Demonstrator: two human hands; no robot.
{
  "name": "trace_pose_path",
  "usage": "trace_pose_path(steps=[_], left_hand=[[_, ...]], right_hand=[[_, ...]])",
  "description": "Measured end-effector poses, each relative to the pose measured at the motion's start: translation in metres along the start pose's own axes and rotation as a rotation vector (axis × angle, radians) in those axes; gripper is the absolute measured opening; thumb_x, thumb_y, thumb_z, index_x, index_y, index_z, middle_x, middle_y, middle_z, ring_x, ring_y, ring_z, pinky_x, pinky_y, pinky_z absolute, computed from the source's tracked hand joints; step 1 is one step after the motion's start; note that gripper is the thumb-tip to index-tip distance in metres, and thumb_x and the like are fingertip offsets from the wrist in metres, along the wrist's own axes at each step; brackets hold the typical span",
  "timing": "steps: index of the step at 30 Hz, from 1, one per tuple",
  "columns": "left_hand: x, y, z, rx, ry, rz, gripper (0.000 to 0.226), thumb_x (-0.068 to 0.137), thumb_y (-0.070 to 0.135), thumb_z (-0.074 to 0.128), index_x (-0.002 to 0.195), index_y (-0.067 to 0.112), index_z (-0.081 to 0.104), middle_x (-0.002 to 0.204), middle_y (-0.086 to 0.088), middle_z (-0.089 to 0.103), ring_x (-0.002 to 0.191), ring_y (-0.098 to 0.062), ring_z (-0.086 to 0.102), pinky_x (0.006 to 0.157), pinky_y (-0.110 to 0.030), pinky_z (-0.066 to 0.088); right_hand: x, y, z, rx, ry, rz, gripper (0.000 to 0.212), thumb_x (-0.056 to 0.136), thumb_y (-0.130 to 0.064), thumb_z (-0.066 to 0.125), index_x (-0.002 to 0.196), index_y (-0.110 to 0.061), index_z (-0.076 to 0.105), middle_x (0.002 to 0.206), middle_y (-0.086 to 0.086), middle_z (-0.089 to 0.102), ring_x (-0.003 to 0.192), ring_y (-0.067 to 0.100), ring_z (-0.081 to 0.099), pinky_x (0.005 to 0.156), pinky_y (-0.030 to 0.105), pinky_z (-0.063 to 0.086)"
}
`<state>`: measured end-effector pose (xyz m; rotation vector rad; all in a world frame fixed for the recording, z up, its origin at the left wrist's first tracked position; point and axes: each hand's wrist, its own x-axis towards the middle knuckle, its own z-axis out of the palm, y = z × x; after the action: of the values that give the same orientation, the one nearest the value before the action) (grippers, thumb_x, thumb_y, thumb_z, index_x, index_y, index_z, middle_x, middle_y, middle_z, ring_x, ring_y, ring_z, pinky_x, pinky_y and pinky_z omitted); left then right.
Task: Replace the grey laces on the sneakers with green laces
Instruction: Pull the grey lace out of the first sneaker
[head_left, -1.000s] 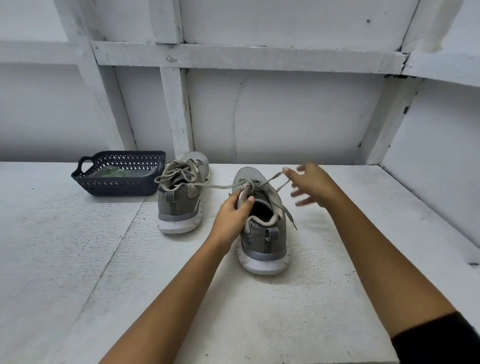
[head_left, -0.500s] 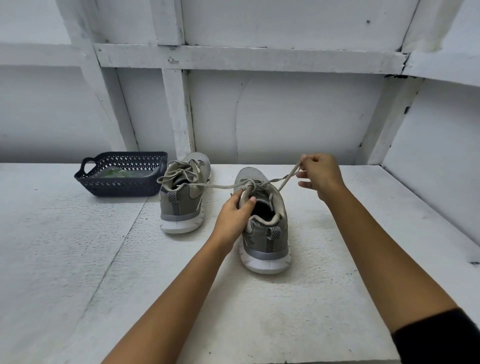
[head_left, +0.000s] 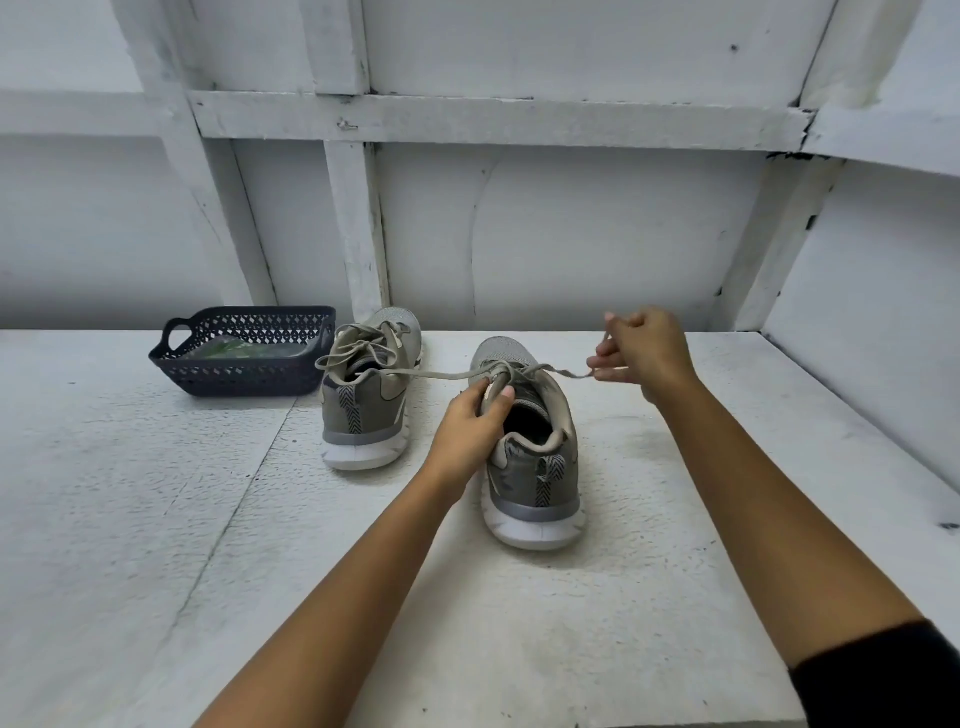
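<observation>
Two grey sneakers with white soles stand heel-first toward me on the white table. The left sneaker (head_left: 366, 410) keeps its grey lace tied in loops. On the right sneaker (head_left: 540, 467), my left hand (head_left: 470, 421) grips the tongue at the top of the opening. My right hand (head_left: 641, 356), to the right of the shoe's toe, pinches one end of the grey lace (head_left: 563, 371) and holds it out taut. The lace's other end (head_left: 431, 375) stretches left across to the first sneaker. Green laces (head_left: 228, 351) lie in the dark basket.
A dark blue perforated plastic basket (head_left: 244, 376) with a handle sits at the back left, beside the left sneaker. A white boarded wall (head_left: 571, 234) runs close behind the shoes, and another white wall (head_left: 872, 338) closes the right side.
My right hand closed on the lace end and has drawn it out to the right, pulling the lace straighter. My left hand has stayed on the tongue.
</observation>
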<state>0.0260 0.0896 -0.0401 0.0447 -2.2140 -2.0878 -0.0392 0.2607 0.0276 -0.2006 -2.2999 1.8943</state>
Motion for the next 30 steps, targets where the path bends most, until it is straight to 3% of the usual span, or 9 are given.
trace_pose_path(steps=[2, 5, 8, 13, 19, 22, 24, 27, 30], left_hand=[[0.004, 0.004, -0.003, -0.021, 0.019, -0.018, 0.032, 0.095, 0.034, 0.051, 0.117, 0.012, 0.058, 0.116, 0.005, 0.063, 0.11, -0.009, 0.057, 0.094, -0.018, 0.045], [0.01, 0.025, -0.005, -0.083, 0.081, 0.012, 0.016, 0.097, 0.03, 0.049, 0.104, 0.019, 0.057, 0.089, 0.014, 0.059, 0.081, 0.006, 0.056, 0.063, 0.001, 0.042], [0.02, 0.048, -0.012, -0.344, 0.149, 0.035, 0.012, 0.096, 0.018, 0.052, 0.087, 0.012, 0.057, 0.078, 0.007, 0.066, 0.075, 0.003, 0.061, 0.07, -0.013, 0.045], [0.012, 0.061, -0.027, -0.506, 0.175, -0.049, 0.023, 0.1, 0.019, 0.043, 0.084, 0.008, 0.054, 0.049, 0.002, 0.054, 0.047, -0.013, 0.062, 0.058, -0.028, 0.055], [-0.005, 0.024, -0.037, -0.231, 0.224, -0.309, 0.012, 0.098, 0.003, 0.04, 0.098, 0.0, 0.051, 0.068, -0.011, 0.049, 0.054, -0.021, 0.056, 0.045, -0.026, 0.055], [-0.004, 0.006, -0.043, 0.409, 0.157, -0.288, 0.031, 0.095, 0.011, 0.045, 0.126, 0.004, 0.046, 0.09, -0.016, 0.06, 0.064, -0.028, 0.063, 0.062, -0.038, 0.059], [-0.004, 0.005, -0.041, 0.896, 0.108, -0.146, 0.035, 0.093, 0.02, 0.048, 0.126, 0.008, 0.049, 0.112, -0.015, 0.06, 0.091, -0.032, 0.064, 0.081, -0.038, 0.053], [0.0, 0.02, -0.033, 0.876, 0.16, 0.147, 0.034, 0.096, 0.02, 0.045, 0.127, 0.01, 0.056, 0.127, -0.012, 0.052, 0.107, -0.027, 0.057, 0.089, -0.03, 0.04], [0.006, 0.032, -0.026, 0.74, 0.094, 0.205, 0.028, 0.095, 0.021, 0.049, 0.116, 0.014, 0.067, 0.114, -0.008, 0.066, 0.103, -0.021, 0.061, 0.089, -0.028, 0.044]], right_hand=[[-0.006, 0.007, 0.003, -0.116, -0.064, -0.004, 0.024, 0.096, -0.026, 0.053, 0.08, -0.008, 0.049, 0.069, 0.012, 0.059, 0.051, 0.016, 0.063, 0.042, 0.028, 0.053], [-0.023, 0.024, 0.018, -0.32, -0.136, -0.056, 0.033, 0.095, -0.037, 0.052, 0.081, -0.008, 0.057, 0.08, 0.012, 0.064, 0.068, 0.02, 0.064, 0.058, 0.035, 0.057], [-0.039, 0.035, 0.029, -0.403, -0.129, -0.186, 0.033, 0.092, -0.044, 0.053, 0.09, -0.012, 0.061, 0.088, 0.003, 0.064, 0.085, 0.019, 0.06, 0.075, 0.031, 0.049], [-0.05, 0.039, 0.032, -0.344, -0.081, -0.249, 0.031, 0.093, -0.04, 0.054, 0.094, -0.01, 0.06, 0.087, -0.002, 0.06, 0.084, 0.014, 0.056, 0.071, 0.024, 0.04], [-0.049, 0.041, 0.033, -0.382, -0.049, -0.242, 0.032, 0.094, -0.043, 0.051, 0.098, -0.012, 0.059, 0.087, -0.006, 0.057, 0.077, 0.009, 0.05, 0.052, 0.004, 0.031], [-0.048, 0.043, 0.033, -0.385, -0.05, -0.232, 0.033, 0.094, -0.044, 0.05, 0.099, -0.013, 0.059, 0.088, -0.006, 0.056, 0.076, 0.007, 0.048, 0.05, 0.005, 0.031], [-0.049, 0.044, 0.034, -0.379, -0.052, -0.233, 0.033, 0.094, -0.043, 0.05, 0.1, -0.012, 0.06, 0.088, -0.006, 0.057, 0.077, 0.007, 0.049, 0.052, 0.005, 0.028], [-0.048, 0.044, 0.035, -0.368, -0.054, -0.237, 0.033, 0.094, -0.043, 0.051, 0.099, -0.012, 0.06, 0.088, -0.006, 0.057, 0.076, 0.007, 0.049, 0.054, 0.007, 0.03], [-0.048, 0.043, 0.038, -0.365, -0.061, -0.242, 0.032, 0.094, -0.043, 0.051, 0.098, -0.013, 0.06, 0.087, -0.006, 0.058, 0.075, 0.006, 0.05, 0.055, 0.009, 0.032]])
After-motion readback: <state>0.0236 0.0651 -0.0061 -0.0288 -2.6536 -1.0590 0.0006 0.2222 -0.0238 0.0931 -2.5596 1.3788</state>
